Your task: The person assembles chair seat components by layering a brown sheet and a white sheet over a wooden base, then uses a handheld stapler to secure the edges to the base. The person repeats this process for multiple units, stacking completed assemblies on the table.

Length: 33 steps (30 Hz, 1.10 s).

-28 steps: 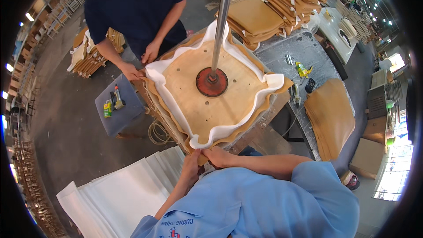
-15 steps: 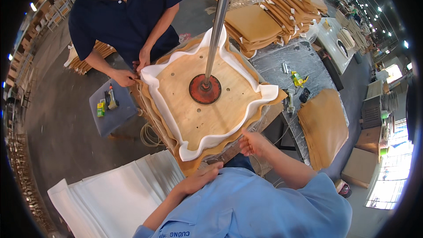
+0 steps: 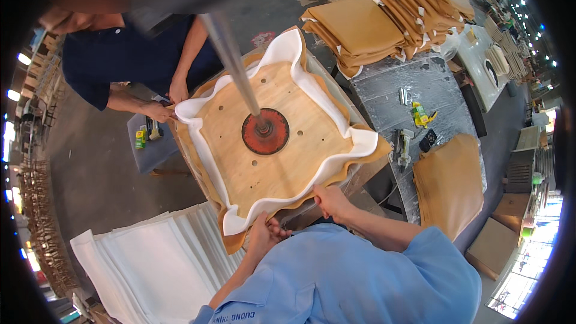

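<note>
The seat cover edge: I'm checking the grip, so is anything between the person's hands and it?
Nothing visible. The left hand and right hand both rest directly on the near edge of the tan cover and white foam.

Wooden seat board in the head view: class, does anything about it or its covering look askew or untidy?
The white foam and tan cover round the wooden board lie wavy and uneven, bulging at the corners. The left hand and right hand pinch the near edge. Nothing looks torn or spilled.
</note>
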Each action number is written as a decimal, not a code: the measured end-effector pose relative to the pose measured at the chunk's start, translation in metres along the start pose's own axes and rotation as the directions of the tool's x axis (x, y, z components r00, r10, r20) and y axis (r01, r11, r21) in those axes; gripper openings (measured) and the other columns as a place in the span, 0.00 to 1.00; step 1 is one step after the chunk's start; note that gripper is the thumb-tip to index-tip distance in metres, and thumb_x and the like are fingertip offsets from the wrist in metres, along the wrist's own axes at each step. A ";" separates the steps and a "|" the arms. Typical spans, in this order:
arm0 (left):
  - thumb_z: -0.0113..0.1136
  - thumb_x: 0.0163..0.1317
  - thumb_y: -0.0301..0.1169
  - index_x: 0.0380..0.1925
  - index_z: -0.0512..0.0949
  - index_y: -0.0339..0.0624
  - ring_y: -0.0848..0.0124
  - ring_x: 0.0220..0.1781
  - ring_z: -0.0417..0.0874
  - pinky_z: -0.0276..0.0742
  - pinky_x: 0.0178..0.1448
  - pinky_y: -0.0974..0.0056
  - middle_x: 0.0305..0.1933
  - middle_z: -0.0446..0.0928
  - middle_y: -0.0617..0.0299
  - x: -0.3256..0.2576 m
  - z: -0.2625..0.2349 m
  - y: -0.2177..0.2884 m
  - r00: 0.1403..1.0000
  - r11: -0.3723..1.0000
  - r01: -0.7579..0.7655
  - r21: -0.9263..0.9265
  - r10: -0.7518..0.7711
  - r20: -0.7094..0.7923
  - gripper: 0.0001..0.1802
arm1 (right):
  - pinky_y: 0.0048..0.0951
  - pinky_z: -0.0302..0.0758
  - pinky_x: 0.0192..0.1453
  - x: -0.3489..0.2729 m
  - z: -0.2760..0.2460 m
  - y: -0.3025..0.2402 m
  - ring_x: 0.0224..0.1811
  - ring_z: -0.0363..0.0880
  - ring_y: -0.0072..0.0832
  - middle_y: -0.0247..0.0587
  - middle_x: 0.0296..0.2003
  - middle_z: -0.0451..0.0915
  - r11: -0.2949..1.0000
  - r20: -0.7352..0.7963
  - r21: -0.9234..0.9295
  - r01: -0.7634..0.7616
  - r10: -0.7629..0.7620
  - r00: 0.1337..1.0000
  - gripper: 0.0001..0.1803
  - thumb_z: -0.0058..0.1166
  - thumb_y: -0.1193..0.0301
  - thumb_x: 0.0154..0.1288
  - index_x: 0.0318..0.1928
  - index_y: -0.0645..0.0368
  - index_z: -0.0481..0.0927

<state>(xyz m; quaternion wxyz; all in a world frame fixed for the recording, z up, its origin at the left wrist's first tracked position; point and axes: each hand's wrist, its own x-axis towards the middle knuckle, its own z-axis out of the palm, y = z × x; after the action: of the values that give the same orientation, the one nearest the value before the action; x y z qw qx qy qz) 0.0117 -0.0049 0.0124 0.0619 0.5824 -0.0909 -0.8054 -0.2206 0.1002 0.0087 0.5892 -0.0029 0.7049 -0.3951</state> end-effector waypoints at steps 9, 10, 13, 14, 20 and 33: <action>0.46 0.87 0.60 0.38 0.86 0.39 0.59 0.29 0.86 0.88 0.46 0.50 0.25 0.84 0.56 -0.004 -0.007 -0.018 0.997 0.997 0.073 -0.031 -0.073 0.021 0.36 | 0.30 0.75 0.22 -0.025 -0.066 -0.030 0.16 0.78 0.26 0.35 0.21 0.76 0.960 0.091 -0.109 -0.259 0.269 0.959 0.40 0.58 0.32 0.77 0.36 0.64 0.83; 0.45 0.87 0.61 0.40 0.87 0.38 0.59 0.30 0.87 0.88 0.45 0.52 0.27 0.86 0.56 -0.003 -0.002 -0.018 0.991 0.991 0.130 0.017 -0.130 0.033 0.37 | 0.30 0.74 0.19 -0.018 -0.079 -0.030 0.15 0.78 0.26 0.35 0.21 0.76 0.968 0.039 -0.025 -0.249 0.250 0.968 0.43 0.58 0.29 0.75 0.38 0.65 0.84; 0.45 0.86 0.63 0.43 0.88 0.36 0.60 0.30 0.86 0.86 0.44 0.55 0.28 0.86 0.58 0.011 0.017 -0.011 0.985 0.986 0.135 0.095 -0.144 0.098 0.39 | 0.32 0.71 0.16 0.003 -0.104 -0.037 0.14 0.77 0.27 0.35 0.20 0.75 0.989 -0.038 0.115 -0.097 0.102 0.994 0.43 0.58 0.30 0.75 0.37 0.66 0.84; 0.46 0.86 0.63 0.42 0.87 0.37 0.61 0.30 0.86 0.85 0.42 0.55 0.27 0.86 0.58 0.011 0.020 -0.012 0.993 0.991 0.103 0.082 -0.107 0.048 0.38 | 0.33 0.71 0.16 0.009 -0.105 -0.042 0.13 0.75 0.29 0.38 0.21 0.76 0.983 -0.072 0.142 -0.117 0.128 0.989 0.37 0.60 0.37 0.77 0.35 0.65 0.83; 0.51 0.85 0.56 0.32 0.82 0.41 0.63 0.26 0.80 0.79 0.38 0.59 0.23 0.80 0.58 0.024 0.017 -0.017 0.996 0.997 -0.029 0.076 0.023 0.085 0.31 | 0.34 0.66 0.16 0.033 -0.122 -0.045 0.11 0.69 0.28 0.37 0.17 0.74 0.992 -0.184 0.054 0.111 -0.099 0.978 0.24 0.62 0.54 0.78 0.33 0.64 0.83; 0.74 0.65 0.30 0.62 0.82 0.36 0.44 0.69 0.80 0.75 0.74 0.44 0.64 0.80 0.42 -0.029 0.148 -0.033 0.567 -0.505 -0.354 0.787 0.554 0.610 0.26 | 0.26 0.83 0.33 0.075 -0.382 0.041 0.29 0.87 0.23 0.33 0.31 0.87 0.991 -0.069 0.121 0.056 -0.048 0.996 0.18 0.69 0.56 0.76 0.46 0.61 0.90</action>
<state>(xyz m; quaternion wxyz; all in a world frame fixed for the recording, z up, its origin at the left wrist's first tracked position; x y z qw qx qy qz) -0.1199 0.0442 0.0771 -0.0206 0.3455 -0.9008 -0.2623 -0.5431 0.3048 -0.0782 0.5541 0.0279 0.6978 -0.4530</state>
